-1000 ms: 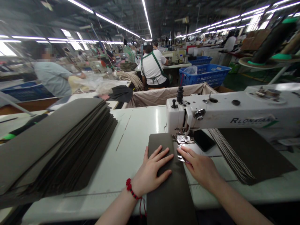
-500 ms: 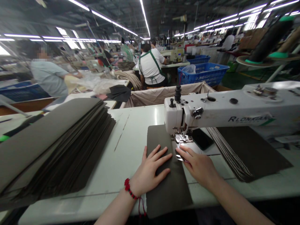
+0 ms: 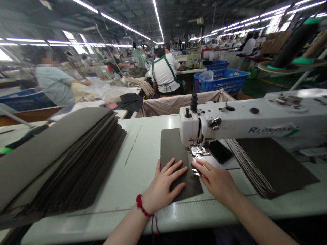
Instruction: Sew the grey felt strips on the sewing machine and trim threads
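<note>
A dark grey-brown fabric panel (image 3: 171,144) lies flat on the sewing table, its right edge running by the presser foot (image 3: 200,150) of a white sewing machine (image 3: 230,119). My left hand (image 3: 166,183) rests on the panel with fingers spread. Just right of it, my right hand (image 3: 217,180) is closed around small metal thread snips (image 3: 196,172), whose blades point left over the panel's edge. The fingertips of that hand are close below the metal plate under the foot. Part of the panel is hidden by my left hand.
A tall stack of similar panels (image 3: 84,153) stands on the left. More panels (image 3: 270,163) are piled on the right, beside a black phone (image 3: 221,151). Beyond the table are a cloth-lined bin (image 3: 160,106), a blue crate (image 3: 222,81) and seated people.
The fabric panel has slid forward, away from me; its near edge now ends just below my left hand. Both hands stay almost in the same place.
</note>
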`<state>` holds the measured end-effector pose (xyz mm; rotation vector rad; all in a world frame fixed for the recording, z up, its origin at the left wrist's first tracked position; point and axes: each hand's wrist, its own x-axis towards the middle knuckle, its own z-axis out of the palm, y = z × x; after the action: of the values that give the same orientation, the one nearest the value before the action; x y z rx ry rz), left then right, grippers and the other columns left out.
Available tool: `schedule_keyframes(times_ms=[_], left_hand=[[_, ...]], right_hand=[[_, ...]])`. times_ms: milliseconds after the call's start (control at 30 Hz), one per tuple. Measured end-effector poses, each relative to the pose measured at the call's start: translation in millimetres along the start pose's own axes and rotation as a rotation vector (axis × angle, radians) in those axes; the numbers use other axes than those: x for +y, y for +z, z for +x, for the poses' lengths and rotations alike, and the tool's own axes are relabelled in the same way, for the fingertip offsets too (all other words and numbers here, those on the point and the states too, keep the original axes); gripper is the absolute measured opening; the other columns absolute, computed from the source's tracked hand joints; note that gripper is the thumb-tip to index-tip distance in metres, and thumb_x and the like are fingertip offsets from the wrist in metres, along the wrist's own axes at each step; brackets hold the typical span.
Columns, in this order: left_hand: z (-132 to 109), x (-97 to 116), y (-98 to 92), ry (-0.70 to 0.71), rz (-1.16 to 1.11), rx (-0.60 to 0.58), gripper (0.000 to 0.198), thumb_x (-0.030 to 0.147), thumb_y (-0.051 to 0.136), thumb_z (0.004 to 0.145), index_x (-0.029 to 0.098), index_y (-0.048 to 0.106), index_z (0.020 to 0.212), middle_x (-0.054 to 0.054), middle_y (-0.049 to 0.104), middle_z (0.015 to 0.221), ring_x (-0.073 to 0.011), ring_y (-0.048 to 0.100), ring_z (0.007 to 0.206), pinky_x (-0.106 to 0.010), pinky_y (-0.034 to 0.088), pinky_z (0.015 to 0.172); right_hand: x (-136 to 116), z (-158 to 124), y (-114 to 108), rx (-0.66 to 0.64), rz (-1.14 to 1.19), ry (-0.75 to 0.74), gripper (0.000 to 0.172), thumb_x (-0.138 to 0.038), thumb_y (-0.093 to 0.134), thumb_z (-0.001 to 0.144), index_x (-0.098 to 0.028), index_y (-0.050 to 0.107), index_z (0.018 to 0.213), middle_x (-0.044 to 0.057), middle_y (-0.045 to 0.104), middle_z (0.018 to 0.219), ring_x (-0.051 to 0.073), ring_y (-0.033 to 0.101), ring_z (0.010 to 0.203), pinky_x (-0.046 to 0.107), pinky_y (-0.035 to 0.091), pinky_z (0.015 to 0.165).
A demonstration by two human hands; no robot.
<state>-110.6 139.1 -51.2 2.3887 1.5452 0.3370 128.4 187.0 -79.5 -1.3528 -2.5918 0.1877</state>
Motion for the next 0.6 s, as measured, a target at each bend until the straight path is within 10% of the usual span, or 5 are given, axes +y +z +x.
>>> schedule_keyframes(times_ms=[600], left_hand=[[2.6, -6.1, 10.5, -0.023, 0.057, 0.052, 0.051, 0.035, 0.045, 0.098, 0.033, 0.031, 0.147, -0.002, 0.033, 0.152, -0.0261, 0.024, 0.142, -0.058, 0.004, 0.115]], right_hand=[[0.6, -0.4, 2.1, 0.011, -0.006, -0.004, 0.055, -0.018, 0.046, 0.091, -0.036, 0.038, 0.142, -0.004, 0.039, 0.148, 0.019, 0.064, 0.1, 0.034, 0.053, 0.076]])
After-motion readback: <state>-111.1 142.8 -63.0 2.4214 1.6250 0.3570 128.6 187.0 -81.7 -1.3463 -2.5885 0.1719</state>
